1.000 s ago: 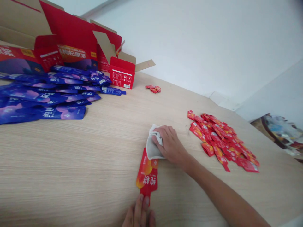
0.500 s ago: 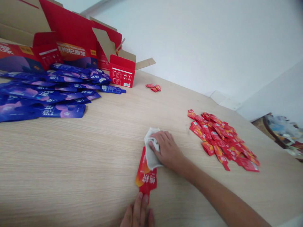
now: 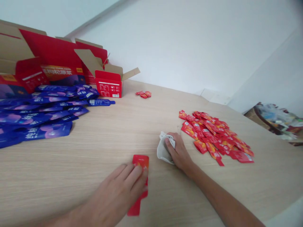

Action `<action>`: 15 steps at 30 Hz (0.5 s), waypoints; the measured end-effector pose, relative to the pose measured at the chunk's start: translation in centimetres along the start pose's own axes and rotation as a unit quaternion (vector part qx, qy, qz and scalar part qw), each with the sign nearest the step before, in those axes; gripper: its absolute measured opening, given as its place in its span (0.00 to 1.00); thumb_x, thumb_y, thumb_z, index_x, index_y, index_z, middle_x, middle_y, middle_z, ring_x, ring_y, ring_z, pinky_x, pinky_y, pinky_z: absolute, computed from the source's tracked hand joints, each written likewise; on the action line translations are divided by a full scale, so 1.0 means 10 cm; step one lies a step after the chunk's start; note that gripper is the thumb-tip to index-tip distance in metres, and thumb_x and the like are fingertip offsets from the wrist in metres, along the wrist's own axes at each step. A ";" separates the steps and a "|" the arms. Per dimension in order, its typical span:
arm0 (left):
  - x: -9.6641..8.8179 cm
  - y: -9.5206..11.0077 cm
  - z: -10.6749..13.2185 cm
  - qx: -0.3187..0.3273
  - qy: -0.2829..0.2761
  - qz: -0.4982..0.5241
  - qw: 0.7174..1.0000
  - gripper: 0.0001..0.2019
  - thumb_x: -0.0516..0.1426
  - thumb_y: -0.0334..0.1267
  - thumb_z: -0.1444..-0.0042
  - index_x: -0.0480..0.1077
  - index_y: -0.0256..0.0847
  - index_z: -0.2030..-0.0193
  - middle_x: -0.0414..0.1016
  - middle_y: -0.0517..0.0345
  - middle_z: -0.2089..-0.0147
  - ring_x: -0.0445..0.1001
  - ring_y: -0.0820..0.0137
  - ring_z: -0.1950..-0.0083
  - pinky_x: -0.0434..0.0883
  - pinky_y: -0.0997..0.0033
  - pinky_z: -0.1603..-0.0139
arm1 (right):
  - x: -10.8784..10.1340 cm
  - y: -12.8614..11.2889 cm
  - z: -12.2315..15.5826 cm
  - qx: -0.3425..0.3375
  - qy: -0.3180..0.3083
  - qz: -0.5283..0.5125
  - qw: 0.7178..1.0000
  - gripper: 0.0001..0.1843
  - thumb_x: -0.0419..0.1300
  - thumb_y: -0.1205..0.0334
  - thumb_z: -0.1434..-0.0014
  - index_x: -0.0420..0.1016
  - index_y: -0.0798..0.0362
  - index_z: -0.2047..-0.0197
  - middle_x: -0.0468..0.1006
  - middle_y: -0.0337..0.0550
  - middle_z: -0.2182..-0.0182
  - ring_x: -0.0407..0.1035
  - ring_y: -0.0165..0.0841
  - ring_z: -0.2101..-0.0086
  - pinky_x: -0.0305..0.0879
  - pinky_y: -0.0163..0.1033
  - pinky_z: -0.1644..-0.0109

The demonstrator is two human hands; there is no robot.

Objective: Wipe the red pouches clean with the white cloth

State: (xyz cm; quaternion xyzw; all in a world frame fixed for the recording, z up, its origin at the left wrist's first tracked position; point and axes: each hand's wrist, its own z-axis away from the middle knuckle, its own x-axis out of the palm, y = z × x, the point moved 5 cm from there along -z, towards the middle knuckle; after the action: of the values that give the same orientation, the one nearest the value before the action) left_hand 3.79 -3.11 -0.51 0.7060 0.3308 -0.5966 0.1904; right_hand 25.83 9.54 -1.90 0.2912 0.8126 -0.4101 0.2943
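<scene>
A red spouted pouch (image 3: 141, 160) with orange print lies on the wooden table at the front centre, its narrow neck pointing towards me. My left hand (image 3: 123, 186) reaches over it from the left, fingers bent around its middle and hiding much of the print. Just to the right, my right hand (image 3: 179, 151) is closed on a folded white cloth (image 3: 164, 150), which rests on the tabletop apart from the pouch. Beyond that hand lies a loose heap of similar red pouches (image 3: 213, 135).
Blue pouches (image 3: 47, 108) are piled at the left, in front of open red cardboard boxes (image 3: 109, 83). A few small red packets (image 3: 143, 94) lie near the wall (image 3: 184, 47). At the far right, past the table edge, is a container of plastic waste (image 3: 279, 118).
My left hand has moved from the pouch's neck up over its middle. My right hand has lifted the cloth off the pouch and shifted right. The camera view has tilted.
</scene>
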 end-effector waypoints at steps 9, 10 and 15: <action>0.15 -0.13 -0.21 -0.152 -0.029 0.113 0.981 0.35 0.63 0.61 0.40 0.71 0.30 0.39 0.76 0.33 0.43 0.76 0.43 0.45 0.77 0.37 0.46 | 0.02 0.04 -0.05 -0.018 -0.038 0.048 0.998 0.13 0.50 0.55 0.24 0.70 0.51 0.44 0.78 0.50 0.48 0.70 0.43 0.47 0.65 0.52 0.38; 0.15 -0.15 -0.24 -0.167 -0.036 0.119 0.978 0.33 0.63 0.60 0.40 0.72 0.32 0.40 0.76 0.35 0.44 0.76 0.44 0.46 0.78 0.38 0.47 | 0.01 0.08 -0.06 -0.016 -0.044 0.058 0.997 0.13 0.51 0.56 0.24 0.69 0.51 0.43 0.78 0.50 0.47 0.70 0.43 0.46 0.65 0.52 0.38; 0.05 -0.24 -0.27 -0.195 -0.082 0.075 0.974 0.22 0.50 0.43 0.35 0.73 0.32 0.44 0.79 0.35 0.51 0.81 0.45 0.52 0.79 0.40 0.53 | -0.04 0.15 -0.08 -0.023 -0.077 0.113 0.990 0.11 0.54 0.59 0.25 0.70 0.51 0.43 0.79 0.50 0.47 0.72 0.42 0.47 0.67 0.50 0.39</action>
State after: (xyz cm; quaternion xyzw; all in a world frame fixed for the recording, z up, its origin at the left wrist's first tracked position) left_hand 4.08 0.48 -0.14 0.6267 0.3703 -0.5603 0.3952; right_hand 26.98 10.88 -1.93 0.3420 0.7590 -0.3763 0.4068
